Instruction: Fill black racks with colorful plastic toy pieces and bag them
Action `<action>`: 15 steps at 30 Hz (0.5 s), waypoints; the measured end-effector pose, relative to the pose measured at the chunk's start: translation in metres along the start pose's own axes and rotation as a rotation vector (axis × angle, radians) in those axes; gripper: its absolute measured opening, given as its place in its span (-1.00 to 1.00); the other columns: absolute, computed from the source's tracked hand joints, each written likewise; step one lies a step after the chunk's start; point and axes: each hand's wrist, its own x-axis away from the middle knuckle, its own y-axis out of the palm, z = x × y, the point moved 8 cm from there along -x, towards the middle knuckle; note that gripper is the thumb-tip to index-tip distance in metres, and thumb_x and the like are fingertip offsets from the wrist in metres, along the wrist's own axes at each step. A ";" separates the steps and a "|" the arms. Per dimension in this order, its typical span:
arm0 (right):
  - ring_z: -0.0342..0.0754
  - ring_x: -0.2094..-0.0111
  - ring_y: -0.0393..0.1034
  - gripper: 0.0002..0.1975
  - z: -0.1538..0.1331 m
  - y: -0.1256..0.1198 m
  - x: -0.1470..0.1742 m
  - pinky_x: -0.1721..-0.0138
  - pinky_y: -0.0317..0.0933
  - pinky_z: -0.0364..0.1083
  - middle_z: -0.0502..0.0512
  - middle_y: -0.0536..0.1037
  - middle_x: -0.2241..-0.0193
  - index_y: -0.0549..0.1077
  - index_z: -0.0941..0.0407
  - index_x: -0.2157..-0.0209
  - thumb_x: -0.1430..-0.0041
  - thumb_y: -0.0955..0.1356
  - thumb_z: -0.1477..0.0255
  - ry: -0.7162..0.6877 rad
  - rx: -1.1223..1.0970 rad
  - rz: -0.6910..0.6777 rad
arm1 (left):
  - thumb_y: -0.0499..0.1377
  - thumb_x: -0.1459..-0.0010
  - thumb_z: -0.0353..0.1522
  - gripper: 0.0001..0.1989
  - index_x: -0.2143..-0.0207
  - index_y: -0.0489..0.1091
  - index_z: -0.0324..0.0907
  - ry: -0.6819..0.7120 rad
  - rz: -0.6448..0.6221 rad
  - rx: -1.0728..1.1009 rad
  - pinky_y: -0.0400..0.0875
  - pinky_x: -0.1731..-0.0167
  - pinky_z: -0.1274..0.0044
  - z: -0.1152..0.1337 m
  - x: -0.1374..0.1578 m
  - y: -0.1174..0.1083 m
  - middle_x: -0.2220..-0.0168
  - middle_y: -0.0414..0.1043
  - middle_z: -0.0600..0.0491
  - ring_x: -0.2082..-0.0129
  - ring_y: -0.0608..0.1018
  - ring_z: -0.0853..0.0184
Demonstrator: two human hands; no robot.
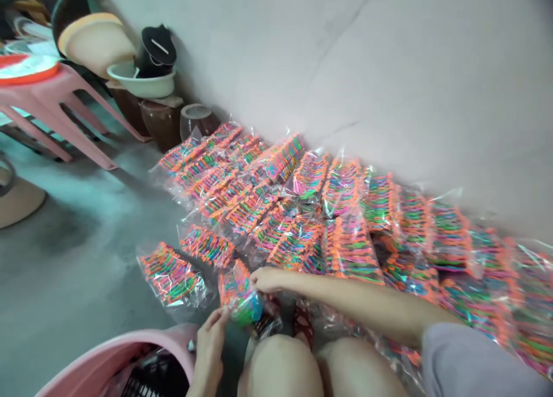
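Observation:
Between my hands is a clear plastic bag of small colourful plastic pieces, orange at the top and blue-green at the bottom. With closed fingers, my left hand pinches its lower left edge. On the other side, my right hand grips its right edge, fingers closed too. The pieces are too small to name. Two similar filled bags lie on the floor just beyond: one bag to the left and another bag behind it.
Many filled bags lie in rows along the wall. A pink tub with a black crate inside stands at lower left. Farther back are a pink stool, brown jars and a pale basin.

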 end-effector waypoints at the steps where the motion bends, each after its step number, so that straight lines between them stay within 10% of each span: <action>1: -0.14 0.50 0.44 -0.85 -0.009 -0.002 0.008 0.38 0.36 -0.16 -0.07 0.46 0.55 0.45 0.19 0.37 -0.28 0.28 0.56 -0.022 -0.027 -0.036 | 0.37 0.16 -0.35 -0.82 0.49 0.43 -0.14 0.064 0.000 0.042 0.35 0.48 0.60 0.017 0.010 0.001 0.49 0.45 0.16 0.43 0.49 0.36; 6: -0.09 0.31 0.48 -0.78 -0.031 -0.054 0.073 0.24 0.31 -0.13 0.02 0.54 0.39 0.42 0.15 0.26 -0.35 0.24 0.32 -0.280 0.115 0.174 | 0.38 0.18 -0.20 -0.71 0.52 0.33 -0.08 0.375 -0.039 0.269 0.36 0.50 0.59 0.102 0.071 0.020 0.55 0.37 0.22 0.53 0.42 0.40; 11: 0.16 0.04 0.42 -0.77 0.054 -0.101 0.133 -0.10 0.15 0.14 0.26 0.57 0.20 0.48 0.19 0.22 -0.22 0.39 0.30 -0.031 0.652 0.648 | 0.31 -0.04 -0.28 -0.83 0.49 0.37 -0.09 0.748 -0.205 0.326 0.40 0.44 0.63 0.220 0.100 0.050 0.44 0.43 0.18 0.46 0.44 0.42; 15: 0.05 0.11 0.45 -0.94 0.105 -0.097 0.148 -0.17 0.10 0.11 0.09 0.57 0.30 0.50 0.10 0.36 -0.16 0.41 0.41 -0.133 0.737 0.934 | 0.24 -0.02 -0.52 -0.82 0.55 0.32 -0.17 0.893 -0.436 0.448 0.39 0.31 0.68 0.328 0.069 0.109 0.36 0.49 0.15 0.40 0.45 0.48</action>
